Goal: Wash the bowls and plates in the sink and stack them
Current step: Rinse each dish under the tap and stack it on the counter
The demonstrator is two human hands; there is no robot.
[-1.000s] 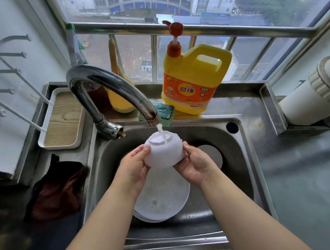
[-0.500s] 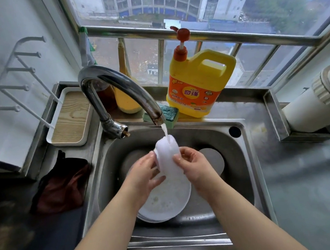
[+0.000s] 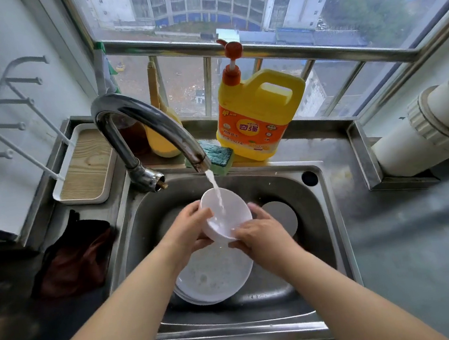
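Fingers [image 3: 200, 214] curled round bowl [image 3: 226, 211]

The one wide-angle camera sits on my head, looking forward and down, close over the sink [image 3: 333, 227], with my forearms reaching in from below and the window [image 3: 255, 12] filling the top.

Soft daylight through window [image 3: 229, 29] — sink [image 3: 318, 215] evenly lit, no hard shadows. Glare on faucet [image 3: 138, 115]. Lower left corner dark. Wide-angle bending at edges — right counter [image 3: 422, 245] blurred.
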